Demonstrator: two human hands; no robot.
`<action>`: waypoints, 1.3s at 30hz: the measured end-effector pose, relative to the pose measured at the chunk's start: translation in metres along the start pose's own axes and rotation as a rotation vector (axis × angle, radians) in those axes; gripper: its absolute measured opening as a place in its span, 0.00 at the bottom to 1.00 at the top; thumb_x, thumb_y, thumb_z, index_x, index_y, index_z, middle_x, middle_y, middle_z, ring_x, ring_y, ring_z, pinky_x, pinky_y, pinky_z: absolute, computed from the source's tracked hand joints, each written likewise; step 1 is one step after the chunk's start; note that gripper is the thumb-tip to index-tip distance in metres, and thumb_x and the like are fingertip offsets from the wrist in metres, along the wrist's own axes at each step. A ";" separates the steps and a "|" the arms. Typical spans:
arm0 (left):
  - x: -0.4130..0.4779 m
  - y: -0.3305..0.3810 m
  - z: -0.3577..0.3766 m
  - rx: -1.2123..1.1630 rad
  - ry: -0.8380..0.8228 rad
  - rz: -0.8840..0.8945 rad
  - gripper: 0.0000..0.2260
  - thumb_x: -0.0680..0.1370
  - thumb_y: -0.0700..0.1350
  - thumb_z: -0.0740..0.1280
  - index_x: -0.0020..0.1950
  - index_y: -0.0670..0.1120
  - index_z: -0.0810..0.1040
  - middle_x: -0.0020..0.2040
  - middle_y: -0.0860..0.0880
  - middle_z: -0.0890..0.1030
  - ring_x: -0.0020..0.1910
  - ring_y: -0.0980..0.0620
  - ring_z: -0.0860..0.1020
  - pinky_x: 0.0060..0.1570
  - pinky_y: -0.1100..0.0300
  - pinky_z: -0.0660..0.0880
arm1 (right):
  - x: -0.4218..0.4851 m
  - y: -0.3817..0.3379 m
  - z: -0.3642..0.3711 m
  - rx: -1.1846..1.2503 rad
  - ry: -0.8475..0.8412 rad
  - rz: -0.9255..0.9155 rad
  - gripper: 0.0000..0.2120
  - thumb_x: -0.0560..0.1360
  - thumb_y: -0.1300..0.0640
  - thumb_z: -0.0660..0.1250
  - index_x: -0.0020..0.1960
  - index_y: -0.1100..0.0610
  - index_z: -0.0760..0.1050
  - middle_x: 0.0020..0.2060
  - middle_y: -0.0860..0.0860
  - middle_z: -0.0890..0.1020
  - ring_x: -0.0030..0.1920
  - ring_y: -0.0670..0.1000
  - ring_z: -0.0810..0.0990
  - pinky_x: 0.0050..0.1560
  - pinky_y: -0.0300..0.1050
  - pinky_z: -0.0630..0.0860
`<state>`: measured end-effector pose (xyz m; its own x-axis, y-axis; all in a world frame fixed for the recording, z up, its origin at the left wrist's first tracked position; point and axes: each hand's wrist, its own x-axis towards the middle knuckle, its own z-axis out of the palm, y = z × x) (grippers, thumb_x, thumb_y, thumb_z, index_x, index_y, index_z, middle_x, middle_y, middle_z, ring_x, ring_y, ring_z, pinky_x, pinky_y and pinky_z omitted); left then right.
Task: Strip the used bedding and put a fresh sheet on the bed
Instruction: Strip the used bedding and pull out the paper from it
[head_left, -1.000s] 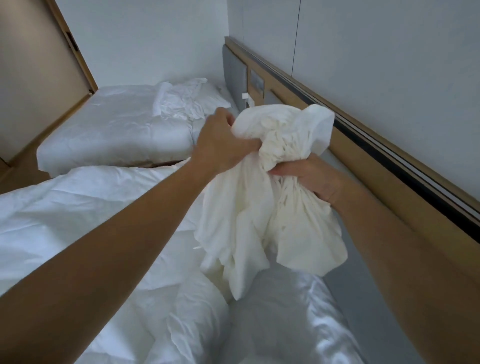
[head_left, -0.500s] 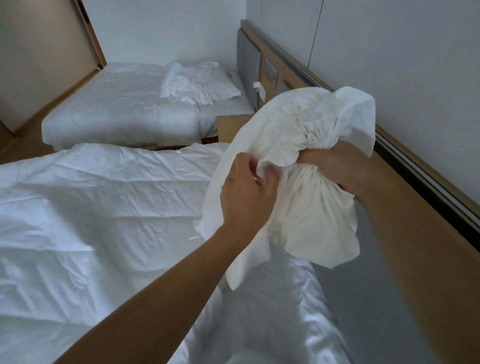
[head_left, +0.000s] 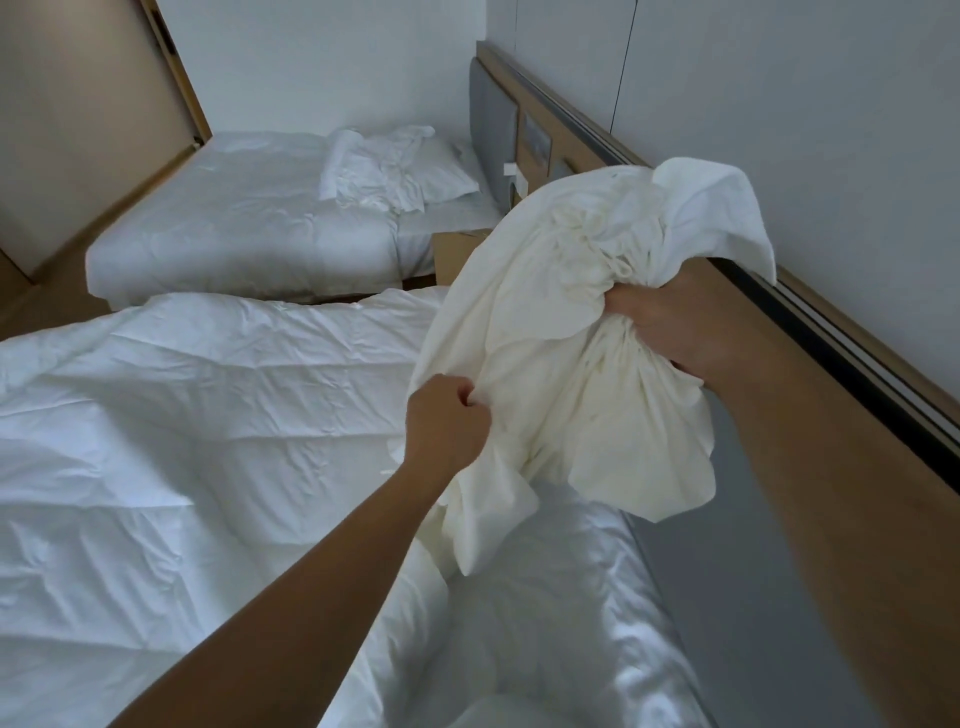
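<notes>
I hold a bunched cream-white cloth (head_left: 561, 332), a pillowcase or sheet, in the air above the near bed's head end. My right hand (head_left: 670, 327) grips its gathered middle from the right. My left hand (head_left: 447, 421) grips a lower left fold of it. Loose ends hang down toward a bare white pillow (head_left: 561, 613) below. The near bed (head_left: 171, 447) is covered with a rumpled white duvet.
A second bed (head_left: 244, 228) with a pillow and crumpled linen stands beyond. A wooden nightstand (head_left: 457, 249) sits between the beds. A wood and grey headboard panel (head_left: 852, 374) runs along the right wall. A wooden door frame (head_left: 176, 67) is at the far left.
My left hand left the top of the bundle, moved down, and now grips a lower fold. My right hand lifted the bundle up and to the right.
</notes>
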<state>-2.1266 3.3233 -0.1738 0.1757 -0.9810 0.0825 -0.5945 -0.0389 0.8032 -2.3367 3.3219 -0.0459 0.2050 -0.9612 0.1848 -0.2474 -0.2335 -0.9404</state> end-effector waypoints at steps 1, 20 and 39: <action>-0.003 0.005 0.003 -0.094 -0.033 -0.013 0.09 0.70 0.35 0.59 0.31 0.45 0.73 0.31 0.49 0.73 0.31 0.53 0.69 0.32 0.63 0.67 | 0.000 0.000 0.000 -0.008 0.004 -0.003 0.14 0.78 0.65 0.67 0.46 0.45 0.75 0.31 0.28 0.80 0.35 0.28 0.78 0.32 0.23 0.71; 0.041 0.012 -0.044 0.327 0.023 0.240 0.13 0.72 0.46 0.73 0.53 0.46 0.75 0.41 0.51 0.76 0.40 0.48 0.75 0.39 0.58 0.67 | 0.051 0.002 -0.031 0.022 0.399 -0.080 0.12 0.69 0.46 0.68 0.48 0.31 0.80 0.48 0.33 0.84 0.48 0.34 0.82 0.47 0.33 0.76; -0.035 -0.006 -0.074 -0.161 0.235 0.035 0.20 0.67 0.27 0.57 0.35 0.49 0.81 0.30 0.53 0.80 0.32 0.54 0.77 0.34 0.57 0.73 | 0.020 0.020 -0.035 -0.064 0.259 -0.040 0.13 0.80 0.46 0.65 0.63 0.36 0.71 0.61 0.39 0.78 0.63 0.45 0.75 0.71 0.52 0.70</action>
<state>-2.0711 3.3723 -0.1379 0.3457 -0.9093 0.2316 -0.4748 0.0434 0.8790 -2.3707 3.2925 -0.0507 -0.0310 -0.9548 0.2956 -0.3053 -0.2725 -0.9124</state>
